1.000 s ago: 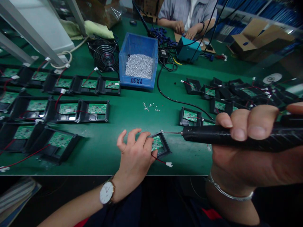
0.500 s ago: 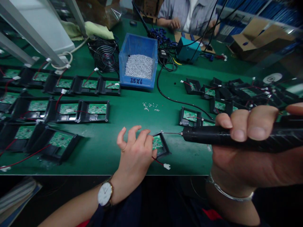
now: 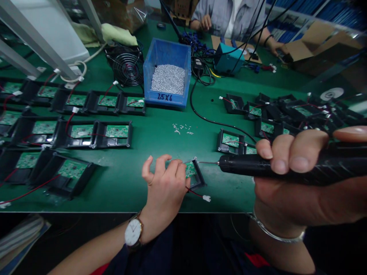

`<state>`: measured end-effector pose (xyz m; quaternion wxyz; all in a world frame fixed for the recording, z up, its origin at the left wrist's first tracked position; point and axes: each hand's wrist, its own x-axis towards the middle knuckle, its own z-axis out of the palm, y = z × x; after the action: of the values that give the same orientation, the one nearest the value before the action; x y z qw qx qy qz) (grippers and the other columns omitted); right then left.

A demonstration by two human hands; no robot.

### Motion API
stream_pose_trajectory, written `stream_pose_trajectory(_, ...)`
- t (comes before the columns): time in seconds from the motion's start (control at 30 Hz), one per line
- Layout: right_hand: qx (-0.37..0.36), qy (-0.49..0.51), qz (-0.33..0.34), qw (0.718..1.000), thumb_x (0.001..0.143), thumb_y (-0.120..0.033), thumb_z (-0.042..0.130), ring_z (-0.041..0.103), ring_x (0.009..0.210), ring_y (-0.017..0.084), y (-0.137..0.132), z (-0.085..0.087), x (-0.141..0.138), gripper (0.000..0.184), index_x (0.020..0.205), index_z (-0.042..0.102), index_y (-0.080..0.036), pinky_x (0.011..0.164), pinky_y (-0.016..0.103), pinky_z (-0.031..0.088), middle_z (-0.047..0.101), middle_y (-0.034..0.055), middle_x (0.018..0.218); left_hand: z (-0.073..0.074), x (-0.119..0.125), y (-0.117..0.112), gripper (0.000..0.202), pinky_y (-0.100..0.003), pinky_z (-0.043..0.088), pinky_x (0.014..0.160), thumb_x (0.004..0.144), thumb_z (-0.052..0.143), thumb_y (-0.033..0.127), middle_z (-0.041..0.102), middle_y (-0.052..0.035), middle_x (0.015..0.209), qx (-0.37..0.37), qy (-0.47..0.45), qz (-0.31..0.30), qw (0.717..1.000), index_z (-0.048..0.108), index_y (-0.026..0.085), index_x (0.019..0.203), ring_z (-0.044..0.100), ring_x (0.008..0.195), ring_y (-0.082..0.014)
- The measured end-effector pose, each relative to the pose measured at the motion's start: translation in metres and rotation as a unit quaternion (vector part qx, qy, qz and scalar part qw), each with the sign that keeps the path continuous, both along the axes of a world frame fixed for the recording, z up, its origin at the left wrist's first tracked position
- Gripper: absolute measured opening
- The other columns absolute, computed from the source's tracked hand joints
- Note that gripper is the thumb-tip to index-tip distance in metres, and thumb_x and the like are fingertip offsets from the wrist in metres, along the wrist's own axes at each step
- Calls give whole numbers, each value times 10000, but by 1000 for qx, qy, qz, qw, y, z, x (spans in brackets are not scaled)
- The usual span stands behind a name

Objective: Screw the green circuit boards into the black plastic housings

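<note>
In the head view my right hand (image 3: 298,179) is wrapped round a black electric screwdriver (image 3: 263,164), held level and pointing left. Its thin bit reaches the upper corner of a small black plastic housing (image 3: 202,176); I cannot make out a screw at the tip. A green circuit board (image 3: 190,169) sits inside this housing, and a red-black lead ends in a white connector (image 3: 207,198). My left hand (image 3: 168,187) grips the housing from its left side, thumb at the near edge, and covers part of it. Loose small screws (image 3: 182,129) lie just beyond.
A blue bin (image 3: 168,99) full of screws stands behind, beside a black fan (image 3: 126,68). Rows of housings with boards (image 3: 113,133) fill the left; more are heaped at right (image 3: 292,109). A black cable (image 3: 212,121) crosses the green table. A co-worker (image 3: 223,19) sits opposite.
My left wrist has shifted slightly right, and the white connector has moved a little right. The screwdriver has moved slightly left. The co-worker's one hand has reached toward the cardboard box.
</note>
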<state>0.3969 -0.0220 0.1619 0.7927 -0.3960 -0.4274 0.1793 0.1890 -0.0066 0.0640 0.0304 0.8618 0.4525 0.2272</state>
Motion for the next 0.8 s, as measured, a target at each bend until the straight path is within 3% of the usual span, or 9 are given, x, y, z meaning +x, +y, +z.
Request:
stream_pose_trajectory(0.2, 6, -2, 29, 1000, 879, -784, 775, 479, 416, 129, 3, -11, -12, 506, 963, 805, -286, 443, 360, 478, 580, -66, 533, 0, 2, 0, 151, -617, 162, 1218, 920, 871, 277, 858, -17, 1041, -7, 4, 3, 1000, 769, 222, 1017, 665, 1206, -388)
stream_pose_trajectory(0.43, -32, -19, 137, 990, 856, -603, 907, 589, 522, 147, 0, -31, -15, 437, 1123, 779, -282, 568, 343, 581, 651, -60, 655, 0, 1, -1, 67, -616, 162, 1223, 948, 816, 245, 850, -17, 1025, -8, 5, 6, 1000, 776, 220, 995, 660, 1204, -374)
stream_pose_trajectory(0.7, -40, -29, 154, 987, 876, -608, 883, 607, 539, 142, 0, -34, -19, 442, 1142, 772, -273, 574, 342, 586, 661, -52, 680, -1, 2, 1, 124, -607, 173, 1221, 912, 842, 255, 845, -13, 1015, -9, 0, 2, 1000, 773, 219, 1008, 666, 1193, -370)
stream_pose_trajectory(0.8, -44, -38, 175, 983, 819, -599, 933, 611, 525, 140, -2, -34, -20, 472, 1138, 790, -282, 566, 346, 596, 674, -54, 669, -5, 3, 2, 117, -591, 164, 1231, 908, 845, 266, 843, -6, 1001, 3, -12, 8, 1000, 763, 220, 977, 674, 1186, -361)
